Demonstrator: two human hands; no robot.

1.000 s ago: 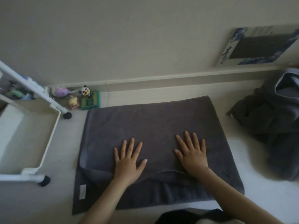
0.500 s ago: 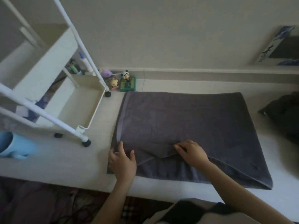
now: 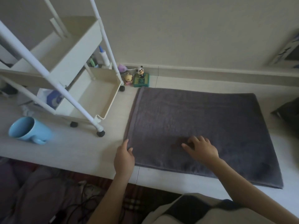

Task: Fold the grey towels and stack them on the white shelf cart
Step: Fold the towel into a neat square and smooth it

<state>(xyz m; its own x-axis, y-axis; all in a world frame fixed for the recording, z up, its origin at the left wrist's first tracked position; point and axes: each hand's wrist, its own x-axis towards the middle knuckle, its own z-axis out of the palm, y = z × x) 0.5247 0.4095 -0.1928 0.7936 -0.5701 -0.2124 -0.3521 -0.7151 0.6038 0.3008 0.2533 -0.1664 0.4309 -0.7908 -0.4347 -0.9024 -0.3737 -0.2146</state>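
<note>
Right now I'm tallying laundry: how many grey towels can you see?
2. One grey towel lies flat on the table under both hands; a dark bundle, probably another, sits at the right edge, mostly cut off, so more may be hidden.

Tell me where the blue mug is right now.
In the head view the blue mug lies on its side at the far left of the white surface, just in front of the white shelf cart, well left of the grey towel.
</note>
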